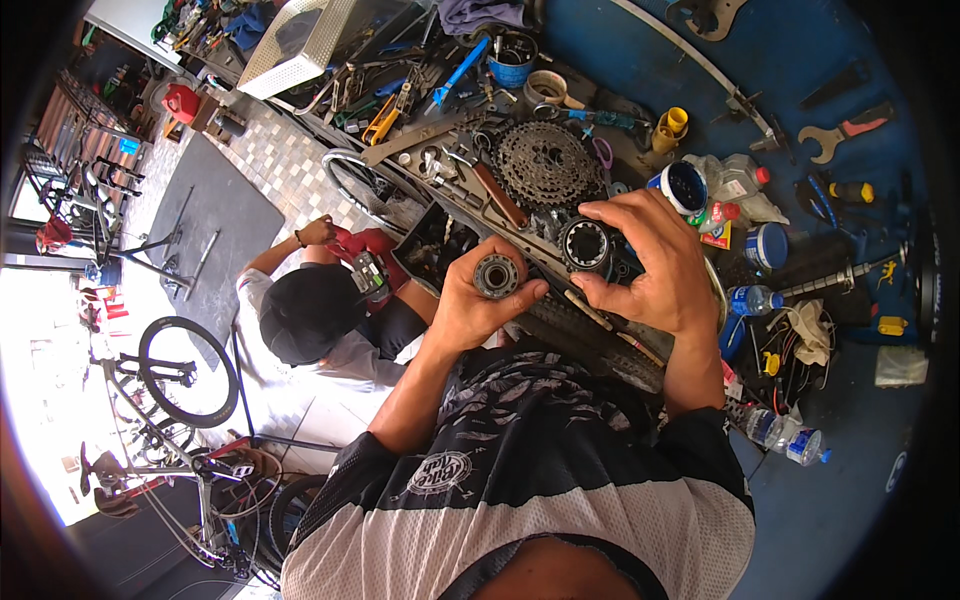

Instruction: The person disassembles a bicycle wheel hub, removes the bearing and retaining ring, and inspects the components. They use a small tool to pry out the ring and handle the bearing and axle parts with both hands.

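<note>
My left hand [470, 312] is closed around a round metal hub part [496, 276], its bearing end facing up between thumb and forefinger. To its right, my right hand [655, 262] grips a black freehub body [587, 244] by its edge, thumb below and fingers above. A bright toothed ring shows inside its open end. The two parts are held apart, above the edge of a cluttered workbench. Just beyond them lies a bicycle cassette [545, 165] with many sprockets. A brown-handled tool [500, 195] rests beside the cassette, near my left hand.
Hand tools, a blue cup [512, 68] and a white perforated tray [290, 50] crowd the bench. Tubs and plastic bottles [740, 178] stand at right. Left of me a person in a black cap [312, 312] crouches low. A bicycle [190, 375] stands farther left.
</note>
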The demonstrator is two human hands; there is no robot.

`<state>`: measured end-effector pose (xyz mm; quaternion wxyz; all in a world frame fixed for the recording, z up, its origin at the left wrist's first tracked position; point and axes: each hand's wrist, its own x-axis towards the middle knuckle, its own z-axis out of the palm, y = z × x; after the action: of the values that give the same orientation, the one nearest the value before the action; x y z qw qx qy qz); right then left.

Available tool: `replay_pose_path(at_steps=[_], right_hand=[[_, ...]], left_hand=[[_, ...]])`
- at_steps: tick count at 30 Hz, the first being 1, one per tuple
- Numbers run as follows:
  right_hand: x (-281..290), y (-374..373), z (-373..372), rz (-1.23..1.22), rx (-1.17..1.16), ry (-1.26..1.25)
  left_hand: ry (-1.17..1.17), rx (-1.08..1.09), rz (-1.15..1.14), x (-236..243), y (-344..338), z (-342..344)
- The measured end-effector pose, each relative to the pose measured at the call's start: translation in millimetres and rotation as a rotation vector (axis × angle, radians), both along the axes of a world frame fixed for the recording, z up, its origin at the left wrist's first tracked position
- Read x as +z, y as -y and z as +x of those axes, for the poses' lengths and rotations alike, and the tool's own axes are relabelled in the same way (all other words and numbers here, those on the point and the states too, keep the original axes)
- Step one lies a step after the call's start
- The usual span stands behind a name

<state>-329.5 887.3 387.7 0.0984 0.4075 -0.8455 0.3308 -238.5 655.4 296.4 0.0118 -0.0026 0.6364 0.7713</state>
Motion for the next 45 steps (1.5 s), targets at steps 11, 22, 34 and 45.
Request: replay_pose_path(at_steps=[11,22,34,45], right_hand=[[0.6,-0.9,0.5,0.014,-0.012,0.004],[1.6,-0.7,0.9,0.032,-0.013,0.001],[-0.9,2.5,4.2,0.016,0.004,-0.013],[-6.0,5.3,11.6,0.041,-0.005,-0.018]], left_hand=[[-0.139,-0.026,-0.111,-2.3,1.5,-2.0],[-0.153,-0.031,-0.13,1.8,1.5,-1.7],[-0.037,0.002,0.187,4.3,-4.0,-5.0],[0.017,0.066,0.526,0.7,-15.2,-7.5]])
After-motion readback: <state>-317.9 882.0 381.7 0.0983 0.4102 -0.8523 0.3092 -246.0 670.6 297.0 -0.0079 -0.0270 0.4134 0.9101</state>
